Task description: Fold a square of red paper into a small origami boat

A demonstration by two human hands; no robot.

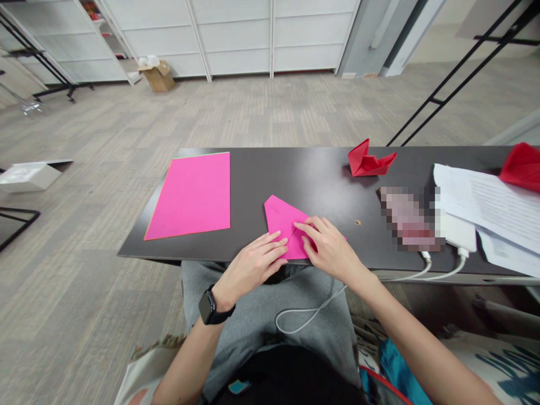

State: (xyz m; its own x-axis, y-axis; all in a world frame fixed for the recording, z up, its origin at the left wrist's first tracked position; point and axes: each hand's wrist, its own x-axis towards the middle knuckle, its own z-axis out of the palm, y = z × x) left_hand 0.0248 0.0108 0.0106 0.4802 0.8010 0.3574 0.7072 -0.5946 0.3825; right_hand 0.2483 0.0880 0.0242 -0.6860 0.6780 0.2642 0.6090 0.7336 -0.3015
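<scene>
A folded sheet of pink paper (282,212) lies on the dark desk (253,174) right in front of me, with a fold line running across its middle. My left hand (258,256) rests flat on its lower left part, fingers stretched out. On the right side of the same paper, my right hand (323,242) presses with bent fingers near the fold, and the thumb is close to the index finger. Parts of the paper's lower and right edges are hidden under both hands. A black watch (210,306) is on my left wrist.
A stack of pink sheets (192,194) lies at the left. At the back right stands a red paper boat (369,160). Further right are a blurred phone (409,219), a white charger (458,230) with cables, printed papers (485,197) and a red object (523,166).
</scene>
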